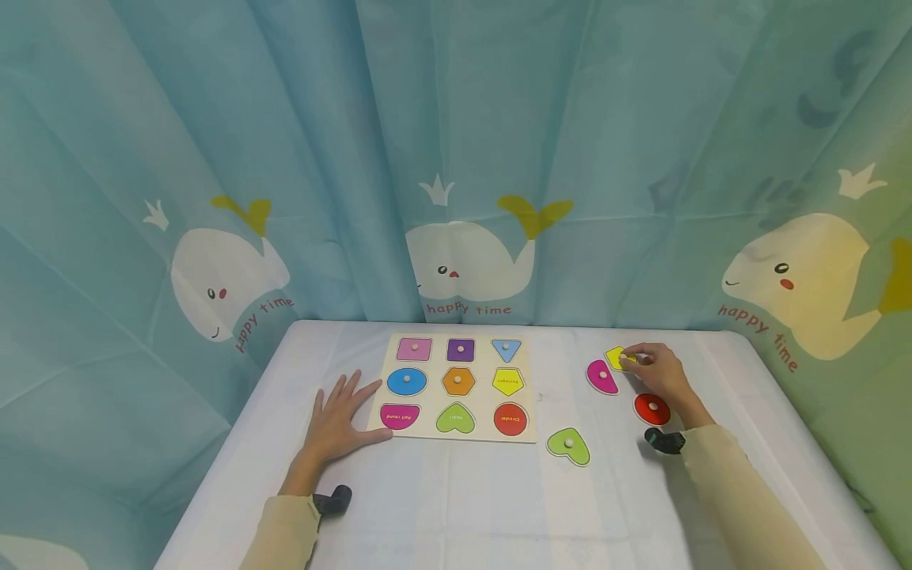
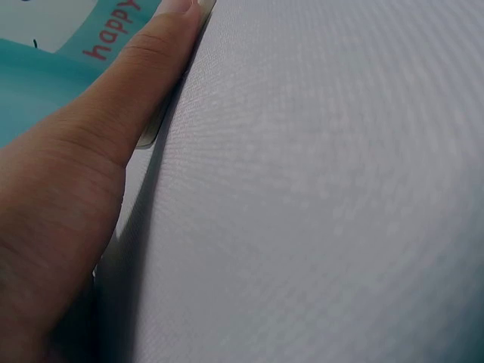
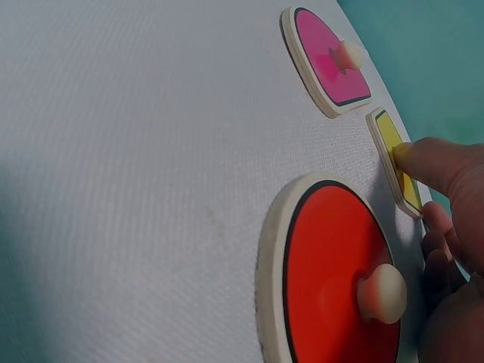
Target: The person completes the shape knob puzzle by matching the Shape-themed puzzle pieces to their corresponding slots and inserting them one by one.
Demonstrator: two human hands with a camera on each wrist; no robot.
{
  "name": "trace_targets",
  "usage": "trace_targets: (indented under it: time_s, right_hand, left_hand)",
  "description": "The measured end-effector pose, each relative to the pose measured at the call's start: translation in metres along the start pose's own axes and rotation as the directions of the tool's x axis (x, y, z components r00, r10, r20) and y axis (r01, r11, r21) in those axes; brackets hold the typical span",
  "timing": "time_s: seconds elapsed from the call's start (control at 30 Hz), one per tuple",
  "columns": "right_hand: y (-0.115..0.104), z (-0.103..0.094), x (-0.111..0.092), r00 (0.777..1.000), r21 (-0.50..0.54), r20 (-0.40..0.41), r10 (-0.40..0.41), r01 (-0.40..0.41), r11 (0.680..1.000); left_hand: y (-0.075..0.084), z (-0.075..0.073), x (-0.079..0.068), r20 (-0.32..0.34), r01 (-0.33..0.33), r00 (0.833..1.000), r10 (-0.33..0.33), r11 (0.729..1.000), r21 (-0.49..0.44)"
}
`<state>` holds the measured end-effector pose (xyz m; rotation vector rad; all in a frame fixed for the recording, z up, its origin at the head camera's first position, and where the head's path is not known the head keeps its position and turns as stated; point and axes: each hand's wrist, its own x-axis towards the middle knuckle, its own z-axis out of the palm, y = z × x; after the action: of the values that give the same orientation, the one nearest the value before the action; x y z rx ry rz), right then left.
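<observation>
A cream shape-puzzle board [image 1: 488,435] lies flat at the middle of the table. My left hand [image 1: 336,423] rests spread at its left side, thumb and forefinger right at the edge; the thumb [image 2: 113,113] fills one side of the left wrist view. Off to the right, my right hand [image 1: 663,376] pinches the yellow pentagon piece [image 1: 614,356] at its knob, which the thumb [image 3: 439,162] partly hides. Beside that piece lies a magenta half-round piece [image 3: 325,49]. Below the right hand is a red circle piece [image 3: 325,257] with a wooden knob.
A green heart piece [image 1: 573,454] lies right of the board's near corner. Pink rectangle [image 1: 406,350], purple square [image 1: 454,343], blue triangle [image 1: 507,354], blue oval [image 1: 395,383] and orange hexagon [image 1: 450,388] show knobs on the board. A whale-print curtain [image 1: 321,158] hangs behind the table.
</observation>
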<state>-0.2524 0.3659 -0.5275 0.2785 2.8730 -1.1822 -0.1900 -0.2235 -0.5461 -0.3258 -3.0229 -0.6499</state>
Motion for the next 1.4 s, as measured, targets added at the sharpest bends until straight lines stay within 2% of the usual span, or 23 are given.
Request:
trace_targets:
  time_s: [0.53, 0.87, 1.1, 1.4]
  right_hand:
    - [0.002, -0.003, 0.0, 1.0, 0.013, 0.024, 0.007, -0.007, 1.0]
    - [-0.01, -0.005, -0.009, 1.0, 0.028, 0.014, 0.014, -0.014, 0.999]
    - [-0.016, -0.002, -0.011, 0.998, 0.02, -0.027, -0.055, 0.055, 0.998]
    - [-0.034, -0.005, -0.013, 0.986, -0.008, -0.066, -0.155, 0.154, 0.988]
  left_hand:
    - [0.0, 0.002, 0.0, 0.023, 0.008, 1.0, -0.008, 1.0, -0.009]
    - [0.0, 0.003, -0.002, 0.032, 0.01, 0.999, -0.009, 1.0, -0.008]
    - [-0.002, 0.002, -0.002, 0.023, 0.005, 1.0, -0.005, 1.0, 0.006]
    - [-0.001, 0.0, -0.001, 0.002, -0.002, 1.0, 0.002, 1.0, 0.004]
